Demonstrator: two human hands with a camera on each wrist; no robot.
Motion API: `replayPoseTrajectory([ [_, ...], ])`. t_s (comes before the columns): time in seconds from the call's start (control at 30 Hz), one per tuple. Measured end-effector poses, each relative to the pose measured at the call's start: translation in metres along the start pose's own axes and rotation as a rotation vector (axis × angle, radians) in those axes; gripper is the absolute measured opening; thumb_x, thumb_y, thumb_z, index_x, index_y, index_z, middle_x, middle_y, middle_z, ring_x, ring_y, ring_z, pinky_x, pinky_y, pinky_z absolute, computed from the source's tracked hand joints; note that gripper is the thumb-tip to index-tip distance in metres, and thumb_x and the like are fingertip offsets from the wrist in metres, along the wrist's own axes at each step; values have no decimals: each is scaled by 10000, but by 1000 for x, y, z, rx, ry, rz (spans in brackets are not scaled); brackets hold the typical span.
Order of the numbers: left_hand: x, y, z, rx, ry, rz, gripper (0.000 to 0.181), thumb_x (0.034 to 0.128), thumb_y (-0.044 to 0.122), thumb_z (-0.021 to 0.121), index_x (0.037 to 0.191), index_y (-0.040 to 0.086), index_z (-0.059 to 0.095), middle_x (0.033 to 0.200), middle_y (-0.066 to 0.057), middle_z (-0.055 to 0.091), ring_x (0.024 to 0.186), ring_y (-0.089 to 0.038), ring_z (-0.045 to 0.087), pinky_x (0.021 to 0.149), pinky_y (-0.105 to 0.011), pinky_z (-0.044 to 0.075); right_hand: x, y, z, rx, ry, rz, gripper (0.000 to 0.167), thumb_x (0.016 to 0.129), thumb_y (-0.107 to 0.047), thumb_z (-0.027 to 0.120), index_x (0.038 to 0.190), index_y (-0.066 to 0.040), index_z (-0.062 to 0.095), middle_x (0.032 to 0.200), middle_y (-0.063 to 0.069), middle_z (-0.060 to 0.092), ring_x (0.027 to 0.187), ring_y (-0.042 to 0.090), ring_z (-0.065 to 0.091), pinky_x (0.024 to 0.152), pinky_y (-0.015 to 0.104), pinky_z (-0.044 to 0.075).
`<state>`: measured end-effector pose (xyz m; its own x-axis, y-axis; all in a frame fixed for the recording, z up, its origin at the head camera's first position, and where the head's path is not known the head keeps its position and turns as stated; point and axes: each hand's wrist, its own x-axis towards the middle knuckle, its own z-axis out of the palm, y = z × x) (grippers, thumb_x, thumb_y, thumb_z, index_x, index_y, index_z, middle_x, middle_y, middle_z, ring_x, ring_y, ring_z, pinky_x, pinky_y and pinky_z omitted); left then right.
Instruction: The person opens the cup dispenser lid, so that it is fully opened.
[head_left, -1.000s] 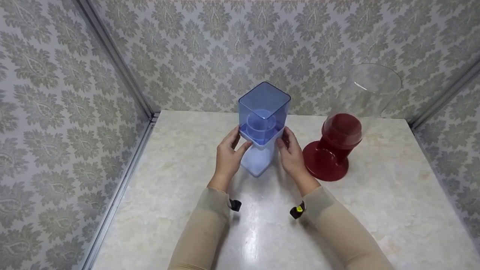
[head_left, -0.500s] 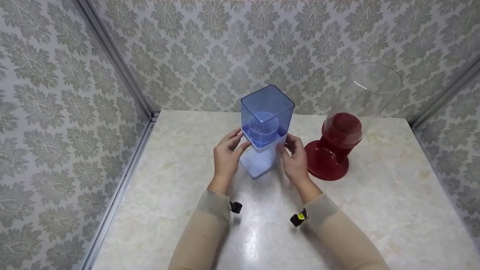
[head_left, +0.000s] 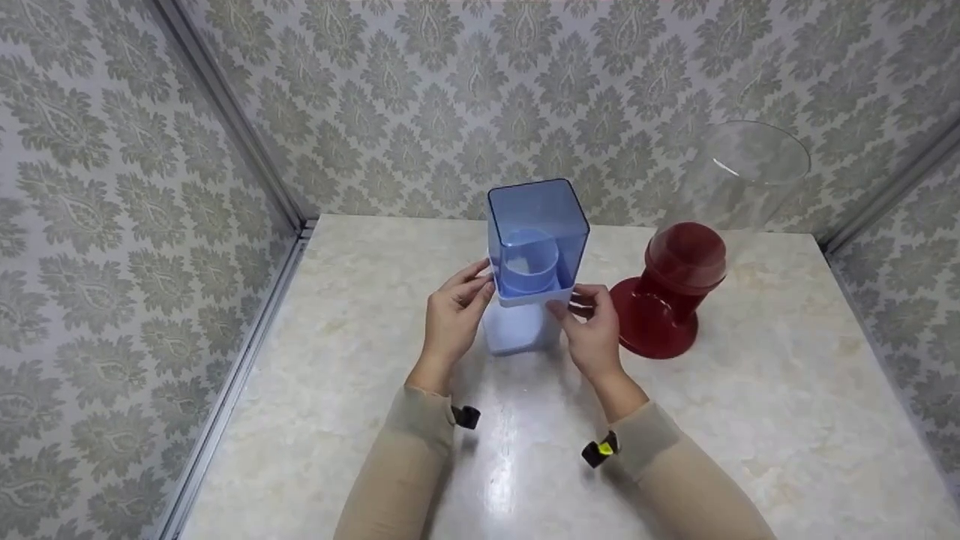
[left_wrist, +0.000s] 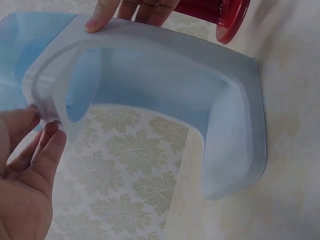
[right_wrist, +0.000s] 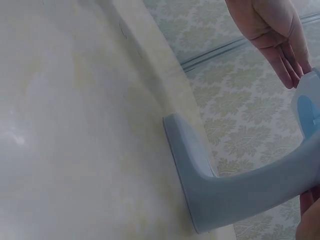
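Note:
A pale blue dispenser stands upright on the table, with a see-through blue square tank on top and a round cup shape inside it. In the left wrist view its C-shaped stand shows a round opening under the tank. My left hand pinches the left edge of the stand's upper part, thumb in front and fingers beyond. On the opposite side my right hand grips the stand just below the tank, its thumb lying on the side wall. Its fingertips are partly hidden behind the stand.
Close to my right hand stands a red dispenser with a clear open-topped cylinder above it. The marbled table ends against a patterned wall at the back, with a metal frame rail on the left.
The blue dispenser has turned clockwise as seen from above, so a flat side rather than a corner faces me. Both hands have shifted with it, keeping hold. The red dispenser stays put.

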<state>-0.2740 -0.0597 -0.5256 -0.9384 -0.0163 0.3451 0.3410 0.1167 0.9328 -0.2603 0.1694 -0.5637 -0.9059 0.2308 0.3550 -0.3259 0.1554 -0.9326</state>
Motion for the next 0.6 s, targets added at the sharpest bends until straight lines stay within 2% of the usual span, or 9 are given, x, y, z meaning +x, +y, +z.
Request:
replayPoseTrajectory([
  [0.17,-3,4,-4,-75,-73,-21,444,1038,92,795,1431,-96,708,1645,-185,638,1507,-375,649,1220,-312,561,-5,-3,3,-32,-15,-18,450,929,-98,942,1235,17,632,1225,165,707,1113,150,696,991,341,617],
  [0.27,-4,4,-2,-88,-76,-27,573,990,105,875,1490,-83,668,1666,-190,615,1562,-378,597,1279,-351,502,-7,-3,4,-42,-44,-28,446,916,-107,956,1176,-1,610,1160,104,682,1076,165,680,955,336,612],
  [0.33,-4,3,0,-75,-58,-24,615,964,108,910,1500,-71,667,1651,-193,628,1557,-376,603,1281,-365,503,-8,-1,4,-28,-71,-32,432,927,-90,942,1153,11,587,1115,58,646,1071,174,653,933,327,593],
  [0.4,-5,1,3,-72,-33,-20,617,949,87,922,1490,-79,675,1625,-211,647,1538,-390,619,1272,-378,515,-8,-1,3,11,-96,-25,362,992,-68,867,1180,29,573,1119,19,616,1096,162,625,934,302,569],
  [0.5,-8,1,6,-80,9,-12,587,925,46,931,1451,-89,707,1561,-225,687,1477,-395,667,1225,-371,567,-5,-2,-2,87,-116,-12,223,1126,-54,659,1275,72,552,1192,31,608,1152,142,599,948,252,549],
  [0.6,-10,4,10,-84,53,5,551,898,33,949,1400,-73,748,1478,-214,724,1385,-375,716,1161,-342,619,7,-6,-8,112,-127,-12,259,1174,-46,525,1395,88,544,1327,112,635,1247,141,609,1025,216,557],
])
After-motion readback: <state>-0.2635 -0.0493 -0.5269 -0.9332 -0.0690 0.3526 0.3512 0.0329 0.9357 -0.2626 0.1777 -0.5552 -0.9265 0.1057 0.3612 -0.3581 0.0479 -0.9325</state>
